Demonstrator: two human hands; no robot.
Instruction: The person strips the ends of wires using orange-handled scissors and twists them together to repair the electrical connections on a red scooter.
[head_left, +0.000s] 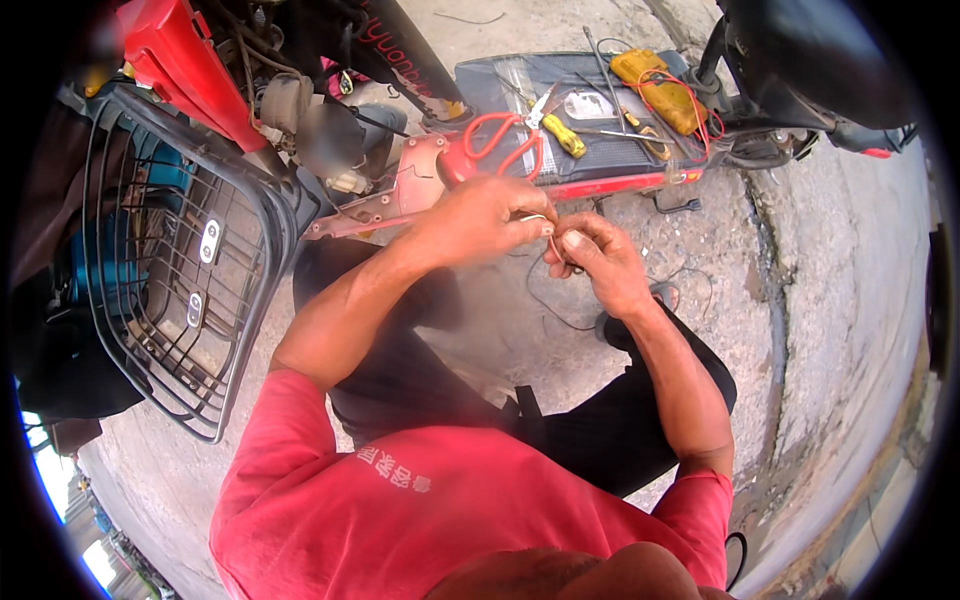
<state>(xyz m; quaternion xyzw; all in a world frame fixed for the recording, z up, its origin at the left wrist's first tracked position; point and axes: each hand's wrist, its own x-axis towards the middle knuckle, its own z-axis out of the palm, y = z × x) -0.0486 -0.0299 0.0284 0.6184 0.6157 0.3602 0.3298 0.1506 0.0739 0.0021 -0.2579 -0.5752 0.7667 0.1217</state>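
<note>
My left hand (485, 222) and my right hand (595, 255) meet in mid-air above my lap, both pinched on a thin light-coloured wire (552, 232), its far end partly hidden by my fingers. Just beyond them, red-handled scissors (478, 141) lie at the near left of the scooter's grey footboard (480, 85), with a yellow-handled screwdriver (563, 135) beside them. Further right on the board are several other tools and a yellow multimeter (660, 92) with red leads.
A black wire basket (228, 335) stands on the left beside red body panels (190, 65). A detached pink-red plastic piece (415, 165) sits past my left hand. The black seat (820, 60) is at upper right. A dark cable (555, 315) lies on the cracked concrete (820, 300) below.
</note>
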